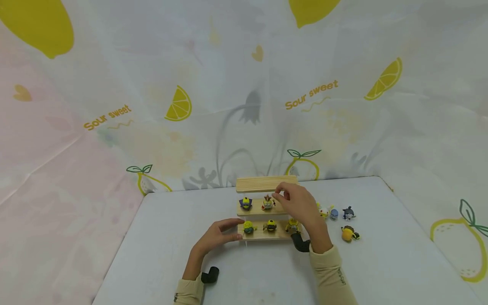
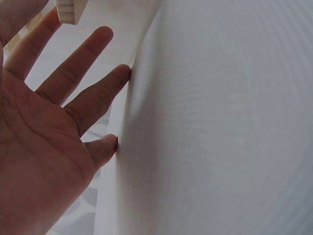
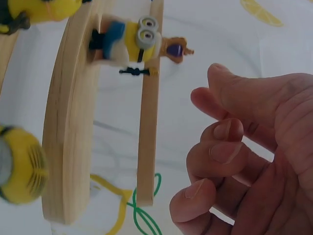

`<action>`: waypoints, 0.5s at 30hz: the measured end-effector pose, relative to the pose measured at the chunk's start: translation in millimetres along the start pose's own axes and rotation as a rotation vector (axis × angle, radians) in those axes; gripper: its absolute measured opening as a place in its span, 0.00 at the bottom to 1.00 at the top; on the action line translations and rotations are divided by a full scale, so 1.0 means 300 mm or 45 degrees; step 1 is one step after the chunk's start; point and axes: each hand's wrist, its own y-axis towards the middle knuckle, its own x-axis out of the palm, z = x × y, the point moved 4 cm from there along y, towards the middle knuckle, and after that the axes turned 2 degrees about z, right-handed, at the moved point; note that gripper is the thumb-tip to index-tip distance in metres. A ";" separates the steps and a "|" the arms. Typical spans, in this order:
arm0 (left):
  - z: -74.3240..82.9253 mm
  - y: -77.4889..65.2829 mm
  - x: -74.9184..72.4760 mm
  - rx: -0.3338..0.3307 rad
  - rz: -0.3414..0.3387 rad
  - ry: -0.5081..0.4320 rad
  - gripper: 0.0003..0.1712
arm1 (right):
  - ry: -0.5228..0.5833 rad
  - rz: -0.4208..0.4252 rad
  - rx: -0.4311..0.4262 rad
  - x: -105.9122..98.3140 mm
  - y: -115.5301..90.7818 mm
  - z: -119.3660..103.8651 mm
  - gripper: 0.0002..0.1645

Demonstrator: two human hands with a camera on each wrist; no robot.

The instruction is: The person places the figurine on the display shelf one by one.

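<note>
A three-tier wooden shelf (image 1: 267, 184) stands on the table with small yellow minion figures on it. My left hand (image 1: 215, 235) is at the left end of the lowest board (image 1: 263, 236), its fingers spread and mostly straight in the left wrist view. My right hand (image 1: 301, 205) hovers by the middle board (image 1: 251, 212), fingers loosely bent and nothing between them. Nearest to it is a minion with a crown (image 3: 137, 41), standing on that board. A purple-caped minion (image 1: 245, 203) is left of it. Below stand three minions, among them a dark-outfitted one (image 1: 270, 225).
Right of the shelf on the white table (image 1: 381, 262) are several figures: a blue one (image 1: 334, 213), a dark-and-white one (image 1: 348, 213), an orange-yellow one (image 1: 349, 233) and a white-and-yellow one (image 1: 323, 211) partly behind my hand. A lemon-print cloth (image 1: 228, 140) hangs behind.
</note>
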 end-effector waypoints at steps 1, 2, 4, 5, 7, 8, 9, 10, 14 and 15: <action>0.000 0.000 0.000 0.003 -0.001 0.001 0.27 | 0.009 -0.003 -0.008 -0.006 -0.004 0.005 0.06; 0.000 -0.001 0.000 0.005 -0.001 0.004 0.27 | 0.016 -0.006 -0.016 -0.010 -0.008 0.010 0.06; -0.001 -0.001 0.000 0.005 -0.003 0.005 0.27 | 0.030 -0.012 -0.036 -0.019 -0.018 0.021 0.05; -0.002 -0.001 0.000 0.004 -0.004 0.007 0.27 | 0.037 -0.014 -0.049 -0.024 -0.024 0.025 0.05; -0.001 -0.001 0.000 0.003 -0.004 0.005 0.27 | 0.045 -0.009 -0.074 -0.032 -0.035 0.035 0.05; -0.001 -0.001 0.000 0.002 -0.004 0.002 0.28 | 0.047 -0.004 -0.084 -0.036 -0.040 0.041 0.05; -0.001 -0.001 -0.001 0.000 -0.003 0.001 0.28 | 0.051 0.001 -0.095 -0.040 -0.045 0.046 0.05; -0.001 -0.001 -0.001 -0.001 -0.003 0.000 0.28 | 0.051 0.006 -0.101 -0.043 -0.050 0.053 0.05; 0.000 0.000 -0.001 -0.006 -0.004 0.000 0.28 | 0.044 0.019 -0.096 -0.056 -0.071 0.086 0.03; 0.000 -0.001 0.000 -0.008 -0.004 0.002 0.28 | 0.045 0.020 -0.092 -0.059 -0.078 0.096 0.03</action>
